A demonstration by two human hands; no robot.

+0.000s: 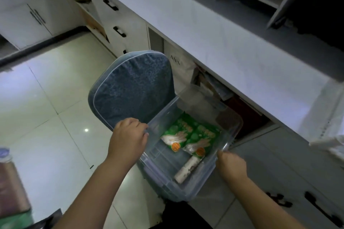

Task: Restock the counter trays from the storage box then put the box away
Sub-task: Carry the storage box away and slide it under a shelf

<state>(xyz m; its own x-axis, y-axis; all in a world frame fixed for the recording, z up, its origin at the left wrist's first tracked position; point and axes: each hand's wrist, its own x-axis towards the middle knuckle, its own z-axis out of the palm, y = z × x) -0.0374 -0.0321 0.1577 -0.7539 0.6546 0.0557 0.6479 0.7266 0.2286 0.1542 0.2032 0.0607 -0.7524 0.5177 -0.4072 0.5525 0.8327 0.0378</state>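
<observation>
Gripping clear plastic box (188, 189): both hands, left (128, 139), right (231, 163).

Clear rectangular plastic storage box (188, 187) held at its rim by both hands: left hand (128, 140) closed over the left edge, right hand (231, 163) pinching the right edge. Between the two grips lie green printed glove packets (193, 134) and a white cylindrical roll (186, 171). Beyond the left grip, a blue padded fabric chair cushion (134, 89); beyond the right grip, the pale grey surface (223, 42) over an open cabinet bay.
</observation>
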